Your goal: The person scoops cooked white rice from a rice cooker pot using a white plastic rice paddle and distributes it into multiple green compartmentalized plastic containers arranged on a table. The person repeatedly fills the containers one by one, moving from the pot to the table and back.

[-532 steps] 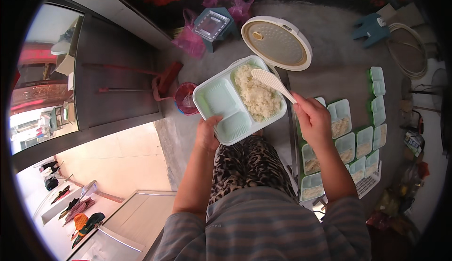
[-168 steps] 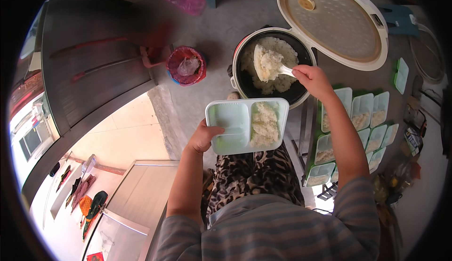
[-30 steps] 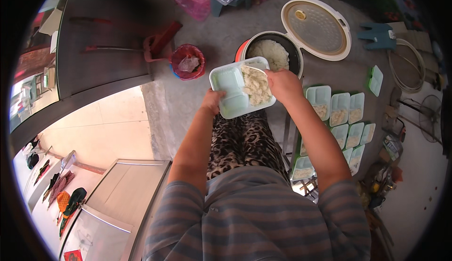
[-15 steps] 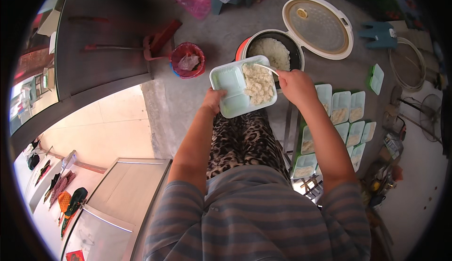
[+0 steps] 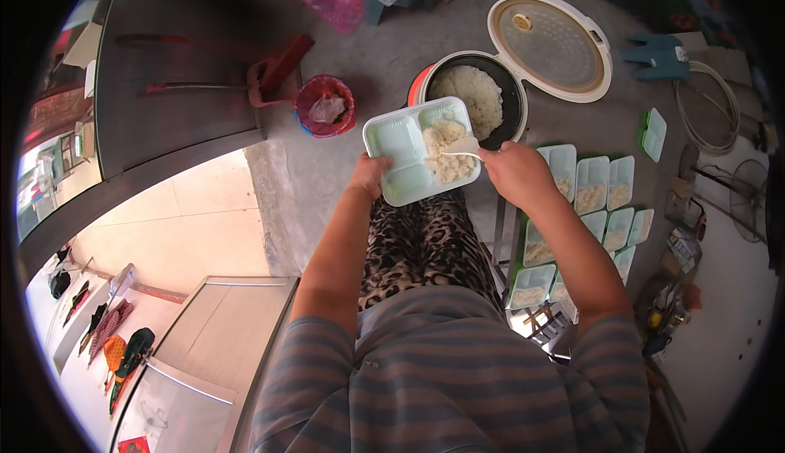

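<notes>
The white rice paddle has dropped onto the rice in the mint compartment tray, left hand gripping its edge before the cooker, right hand closed round the handle—best press gently, tray level.

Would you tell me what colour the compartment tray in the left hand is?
The tray is pale mint green, with white rice in it, seen best in the head view.

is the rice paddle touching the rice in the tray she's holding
Touching. The head view shows the white rice paddle, held in the right hand, lying flat on the rice in the pale green compartment tray, with no gap visible.
</notes>
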{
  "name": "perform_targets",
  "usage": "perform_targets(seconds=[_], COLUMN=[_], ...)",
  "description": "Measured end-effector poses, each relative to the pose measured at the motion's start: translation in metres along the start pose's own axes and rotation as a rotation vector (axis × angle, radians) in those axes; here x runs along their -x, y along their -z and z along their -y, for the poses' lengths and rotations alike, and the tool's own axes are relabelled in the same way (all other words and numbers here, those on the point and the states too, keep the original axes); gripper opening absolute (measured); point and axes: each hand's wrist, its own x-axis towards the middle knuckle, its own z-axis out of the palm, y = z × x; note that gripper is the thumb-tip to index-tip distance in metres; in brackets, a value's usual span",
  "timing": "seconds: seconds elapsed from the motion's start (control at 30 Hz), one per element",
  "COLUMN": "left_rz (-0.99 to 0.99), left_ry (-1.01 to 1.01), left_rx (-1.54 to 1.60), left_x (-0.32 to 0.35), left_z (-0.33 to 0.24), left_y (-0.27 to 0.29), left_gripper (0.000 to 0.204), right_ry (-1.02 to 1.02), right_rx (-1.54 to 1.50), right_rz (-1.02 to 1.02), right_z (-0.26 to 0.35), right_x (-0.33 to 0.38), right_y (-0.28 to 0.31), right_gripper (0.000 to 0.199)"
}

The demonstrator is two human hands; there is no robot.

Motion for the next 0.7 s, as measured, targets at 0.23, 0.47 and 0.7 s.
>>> perform_targets(seconds=[0.23, 0.47, 0.7], left_rz=[-0.016, 0.014, 0.004], left_ry=[-0.014, -0.025, -0.016], left_rx=[-0.018, -0.020, -0.021], left_x=[0.001, -0.001, -0.002], left_z=[-0.003, -0.002, 0.001], left_y=[0.000, 0.002, -0.005], left_gripper=[0.040, 0.039, 0.039], right_ry=[-0.143, -0.304, -0.208], right_rx=[-0.086, -0.092, -0.011], right_rz=[-0.073, 0.038, -0.078], right_z=[0.013, 0.019, 0.018], right_x=[-0.015, -0.038, -0.036], right_y=[0.005, -0.025, -0.040], right_gripper=[0.022, 0.023, 0.023])
